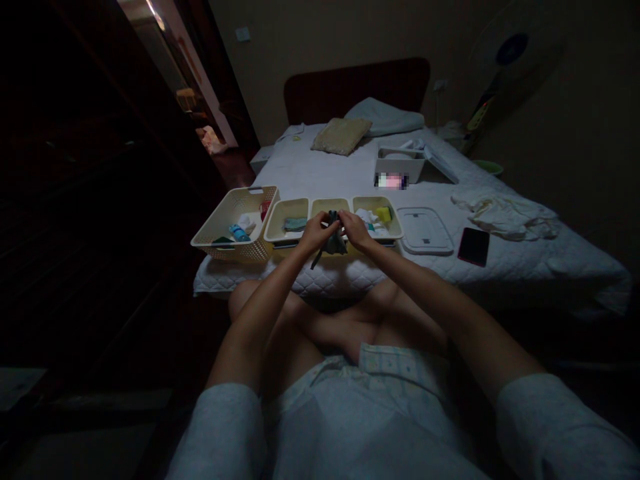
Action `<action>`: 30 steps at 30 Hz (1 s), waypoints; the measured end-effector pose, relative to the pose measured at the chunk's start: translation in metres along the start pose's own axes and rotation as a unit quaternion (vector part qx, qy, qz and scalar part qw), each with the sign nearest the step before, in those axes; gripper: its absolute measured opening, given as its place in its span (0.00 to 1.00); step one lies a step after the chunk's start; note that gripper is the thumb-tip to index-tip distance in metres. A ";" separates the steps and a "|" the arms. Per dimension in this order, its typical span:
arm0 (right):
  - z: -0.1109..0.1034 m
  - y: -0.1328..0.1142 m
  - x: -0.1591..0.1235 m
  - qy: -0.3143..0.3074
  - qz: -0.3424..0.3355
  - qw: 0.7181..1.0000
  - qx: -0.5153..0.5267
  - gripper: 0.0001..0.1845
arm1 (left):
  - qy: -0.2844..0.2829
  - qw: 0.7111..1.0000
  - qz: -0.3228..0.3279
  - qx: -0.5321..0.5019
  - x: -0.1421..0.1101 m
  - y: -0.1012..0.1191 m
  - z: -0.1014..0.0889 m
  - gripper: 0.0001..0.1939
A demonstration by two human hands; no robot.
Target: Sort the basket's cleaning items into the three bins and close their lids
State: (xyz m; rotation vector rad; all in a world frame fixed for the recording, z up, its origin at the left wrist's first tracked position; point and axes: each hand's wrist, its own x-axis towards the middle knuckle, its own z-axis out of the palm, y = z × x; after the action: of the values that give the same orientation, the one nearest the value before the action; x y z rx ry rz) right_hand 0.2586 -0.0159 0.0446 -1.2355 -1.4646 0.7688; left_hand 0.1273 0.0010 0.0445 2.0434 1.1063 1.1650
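Observation:
Both of my hands are closed at the top of a small dark drawstring pouch point(336, 245). My left hand point(319, 230) pinches its left side, and a dark cord dangles below that hand. At its upper right edge are the fingers of my right hand point(353, 229). The pouch hangs in front of the middle cream bin point(330, 201), whose inside is mostly hidden. Folded greenish cloth point(295, 224) lies in the left bin point(287, 203). White items and a yellow piece point(384, 214) lie in the right bin point(399, 223).
A perforated cream basket point(215, 213) holding blue, white and red items stands at the left. To the right lie a white lid point(425, 230), a phone point(473, 247) and crumpled white cloth point(505, 212). Farther back are a grey-white box point(395, 167) and a pillow point(341, 135).

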 end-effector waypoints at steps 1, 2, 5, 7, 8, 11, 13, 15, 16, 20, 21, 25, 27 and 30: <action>0.000 0.000 0.001 -0.002 -0.016 1.000 -0.011 0.20 | 0.003 1.000 -0.002 0.000 0.000 0.000 0.000 0.13; 0.000 0.001 0.002 -0.002 -0.032 0.999 -0.025 0.21 | 0.007 1.000 -0.006 0.000 0.000 -0.001 -0.001 0.13; 0.000 0.003 0.004 -0.013 -0.060 0.996 -0.057 0.22 | 0.019 1.000 -0.017 0.000 0.001 -0.004 0.000 0.12; 0.001 0.005 0.004 -0.026 -0.070 0.995 -0.064 0.21 | 0.021 1.000 -0.019 -0.001 0.001 -0.007 0.001 0.11; 0.002 0.006 0.004 -0.034 -0.074 0.995 -0.063 0.21 | 0.023 1.000 -0.021 -0.002 0.001 -0.008 0.001 0.11; 0.006 0.007 0.004 -0.054 -0.087 0.993 -0.052 0.21 | 0.033 0.999 -0.033 -0.010 0.001 -0.011 0.000 0.07; 0.009 0.007 0.004 -0.062 -0.091 0.993 -0.043 0.22 | 0.038 0.998 -0.044 -0.026 0.001 -0.012 -0.001 0.05; 0.010 0.009 0.004 -0.064 -0.090 0.994 -0.027 0.21 | 0.043 0.996 -0.054 -0.053 0.001 -0.012 -0.003 0.04; 0.011 0.010 0.004 -0.062 -0.090 0.994 -0.017 0.20 | 0.048 0.995 -0.061 -0.069 0.002 -0.012 -0.004 0.04; 0.008 0.016 0.002 -0.014 -0.100 0.995 0.006 0.12 | 0.095 0.979 -0.102 -0.151 0.006 -0.010 -0.007 0.05; 0.006 0.018 0.001 0.007 -0.100 0.995 0.005 0.12 | 0.110 0.972 -0.118 -0.173 0.008 -0.010 -0.008 0.06; 0.000 0.022 0.002 0.079 -0.076 0.994 0.010 0.15 | 0.138 0.936 -0.203 -0.252 0.012 -0.011 -0.015 0.06; -0.002 0.024 0.003 0.100 -0.034 0.994 0.026 0.19 | 0.147 0.919 -0.223 -0.290 0.013 -0.013 -0.018 0.06; -0.002 0.024 0.003 0.093 0.069 0.990 0.076 0.26 | 0.171 0.894 -0.237 -0.341 0.013 -0.014 -0.021 0.06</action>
State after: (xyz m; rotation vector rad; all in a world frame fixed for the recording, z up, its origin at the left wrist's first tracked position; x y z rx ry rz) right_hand 0.2676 -0.0065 0.0239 -1.2648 -1.1578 0.8188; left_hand 0.1073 0.0208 0.0495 0.9897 1.0607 1.4135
